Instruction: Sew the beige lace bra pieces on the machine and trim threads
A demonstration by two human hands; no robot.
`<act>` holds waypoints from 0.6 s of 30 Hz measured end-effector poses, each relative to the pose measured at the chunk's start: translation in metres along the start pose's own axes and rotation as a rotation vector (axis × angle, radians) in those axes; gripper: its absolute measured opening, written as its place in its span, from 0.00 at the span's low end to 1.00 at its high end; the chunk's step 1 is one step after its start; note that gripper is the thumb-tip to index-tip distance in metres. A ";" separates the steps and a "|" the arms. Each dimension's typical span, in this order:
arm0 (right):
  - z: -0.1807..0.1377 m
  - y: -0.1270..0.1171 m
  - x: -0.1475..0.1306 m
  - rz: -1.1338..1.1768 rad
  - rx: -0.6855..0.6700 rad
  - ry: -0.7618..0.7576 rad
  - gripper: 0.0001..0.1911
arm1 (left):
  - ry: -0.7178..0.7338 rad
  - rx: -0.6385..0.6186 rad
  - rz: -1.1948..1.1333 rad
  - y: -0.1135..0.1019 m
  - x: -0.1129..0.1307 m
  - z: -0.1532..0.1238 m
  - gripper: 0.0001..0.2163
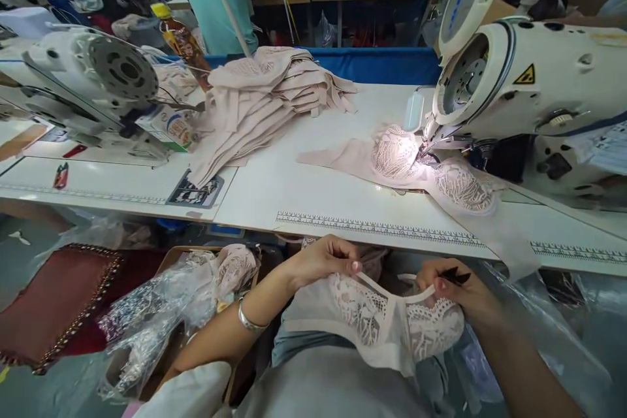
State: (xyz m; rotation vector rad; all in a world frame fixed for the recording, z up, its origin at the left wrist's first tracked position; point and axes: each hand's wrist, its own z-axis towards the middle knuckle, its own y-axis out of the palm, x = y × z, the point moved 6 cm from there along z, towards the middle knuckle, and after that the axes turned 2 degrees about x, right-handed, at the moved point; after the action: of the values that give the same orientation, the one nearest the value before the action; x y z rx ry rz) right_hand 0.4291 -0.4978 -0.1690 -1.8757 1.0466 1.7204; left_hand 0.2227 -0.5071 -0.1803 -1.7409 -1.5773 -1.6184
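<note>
A pale pink lace bra (396, 326) hangs over my lap, just below the table's front edge. My left hand (330, 258) pinches its upper edge on one side. On the other side my right hand (453, 287) grips the edge near the lace cup. A small dark pointed tool (455, 275), perhaps thread snips, also sticks out of my right hand. Another lace bra (463, 186) lies under the needle of the lit sewing machine (533, 78), one wing drooping over the table edge.
A pile of pale pink fabric pieces (264, 98) lies on the white table (274, 189). A second machine (93, 78) and a bottle (179, 39) stand left. Below are a box of bagged lace (196, 287) and a red-brown seat (59, 300). A person in teal (220, 0) works beyond.
</note>
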 end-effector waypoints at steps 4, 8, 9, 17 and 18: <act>0.003 0.006 0.004 0.103 0.054 0.035 0.26 | 0.040 0.069 -0.222 0.006 -0.006 0.000 0.25; 0.003 0.009 0.006 0.172 0.107 0.052 0.27 | 0.043 0.068 -0.326 0.016 -0.015 0.002 0.29; 0.003 0.010 0.006 0.180 0.113 0.052 0.28 | 0.050 0.068 -0.345 0.017 -0.016 0.003 0.29; 0.005 0.008 0.008 0.219 0.112 0.019 0.27 | 0.088 0.028 -0.396 0.018 -0.017 0.009 0.29; 0.005 0.008 0.009 0.219 0.108 0.016 0.27 | 0.093 0.023 -0.398 0.018 -0.016 0.009 0.29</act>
State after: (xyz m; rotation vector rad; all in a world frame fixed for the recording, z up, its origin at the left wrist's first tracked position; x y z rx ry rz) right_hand 0.4192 -0.5015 -0.1766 -1.7663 1.3667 1.7280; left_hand 0.2462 -0.5151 -0.1887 -1.3770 -1.9802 -1.8127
